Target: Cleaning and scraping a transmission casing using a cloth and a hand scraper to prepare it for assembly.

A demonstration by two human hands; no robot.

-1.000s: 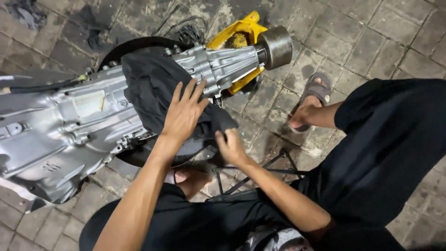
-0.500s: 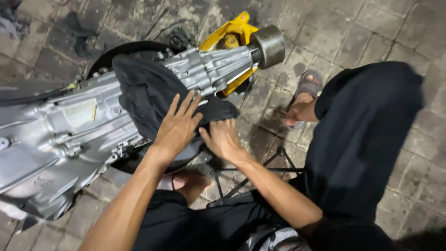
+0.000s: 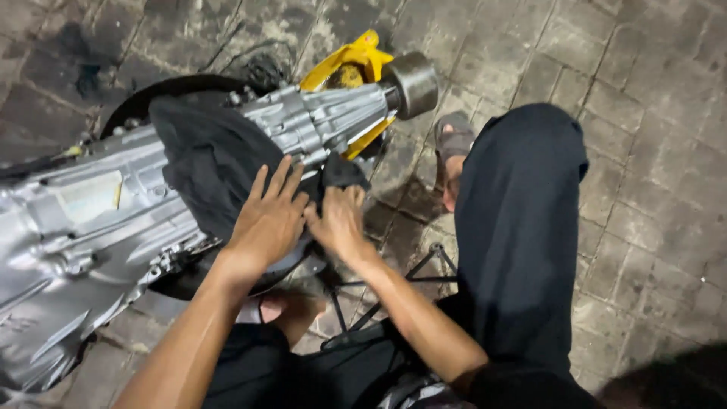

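1. At the far left lies the silver gearbox housing (image 3: 113,227), a big ribbed metal casting stretched across the paved ground (image 3: 644,189). I judge it heavy and rigid, not something to shift by hand; its ribs and bolt bosses are the only real purchase.
2. Draped over its middle is the black cloth (image 3: 212,163), soft, limp and light. It will bunch and slide on the smooth metal, so I judge it best handled with a flat palm or a pinch at a loose edge.
3. My left hand (image 3: 269,220) lies open on the cloth, fingers spread and pressed flat, gripping nothing.
4. My right hand (image 3: 341,223) sits just beside it, fingers curled loosely at the lower corner of the cloth; I cannot tell whether they truly pinch it.
5. Beyond, the housing tapers to a round output flange (image 3: 413,82), with a yellow stand (image 3: 348,64) under it and a dark tyre (image 3: 151,95) behind.
6. To the right, my knee in dark trousers (image 3: 522,220) and my sandalled foot (image 3: 453,148) crowd that side; a thin black wire frame (image 3: 394,284) stands below my forearm.
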